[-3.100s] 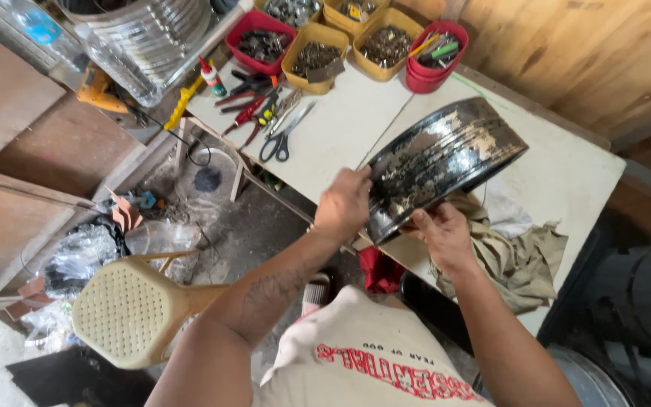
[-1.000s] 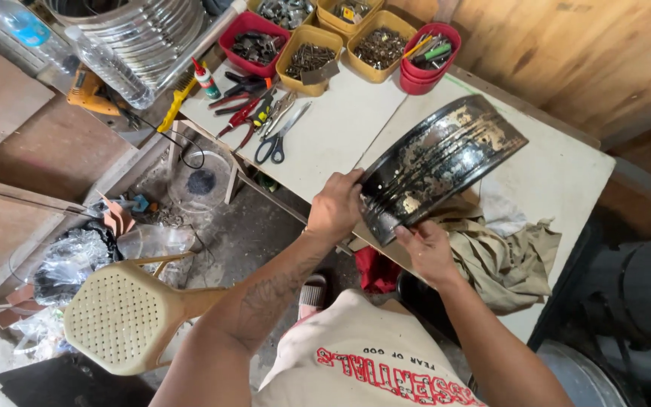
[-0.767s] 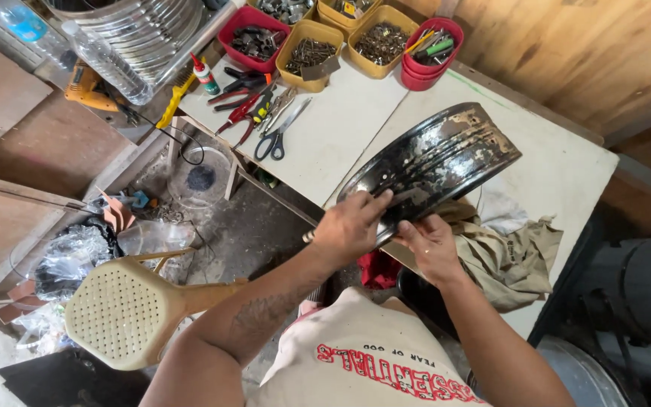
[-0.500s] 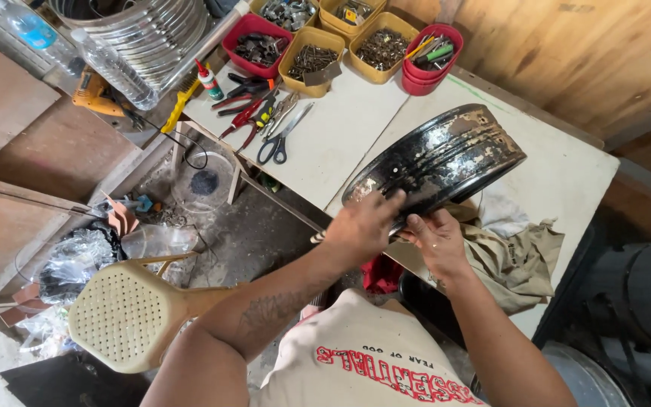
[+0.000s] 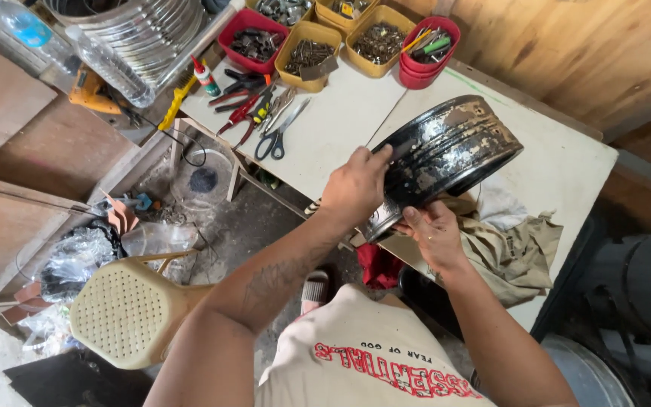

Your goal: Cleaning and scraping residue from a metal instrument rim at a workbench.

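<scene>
A worn black metal wheel rim (image 5: 446, 154) with flaking paint is held on edge above the near edge of the white table (image 5: 566, 162). My left hand (image 5: 356, 185) grips its left side, thumb and fingers over the rim's edge. My right hand (image 5: 432, 234) supports it from underneath, palm up. A crumpled beige rag (image 5: 518, 245) lies on the table just right of and below the rim.
Yellow trays (image 5: 307, 49) and red trays (image 5: 250, 38) of small hardware and a red cup (image 5: 429, 49) line the table's far side. Scissors (image 5: 276, 136) and pliers (image 5: 246, 109) lie left of them. A cream plastic stool (image 5: 129, 309) stands at lower left, stacked shiny rims (image 5: 145, 34) at top left.
The rim has been turned and shifted slightly in my hands. My left hand slid along its left edge and my right hand moved beneath it.
</scene>
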